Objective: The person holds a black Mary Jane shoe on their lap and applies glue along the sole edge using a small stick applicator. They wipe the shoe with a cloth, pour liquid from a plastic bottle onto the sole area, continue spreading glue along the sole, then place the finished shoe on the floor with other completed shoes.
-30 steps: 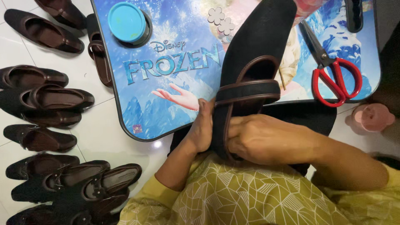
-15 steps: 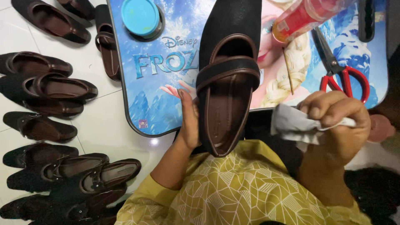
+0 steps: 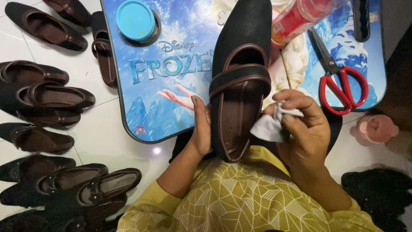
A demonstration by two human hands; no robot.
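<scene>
A black shoe (image 3: pixel 240 64) with a brown strap and brown insole lies toe-away over the near edge of a small blue picture-printed table (image 3: pixel 171 86). My left hand (image 3: pixel 201 129) grips the shoe's left side near the heel. My right hand (image 3: pixel 300 129) pinches a small white cloth (image 3: pixel 268 128) against the shoe's right side. My yellow patterned sleeves fill the bottom of the view.
On the table are a round blue tin (image 3: pixel 136 19), a red bottle (image 3: pixel 300 17) and red-handled scissors (image 3: pixel 341 79). Several dark shoes (image 3: pixel 51 99) lie on the white tiled floor at the left. A pink cap-like object (image 3: pixel 377 128) sits on the floor at the right.
My right hand left the shoe's heel, came up holding the white cloth, and now brings it against the shoe's right side. The shoe sits straighter and closer to centre.
</scene>
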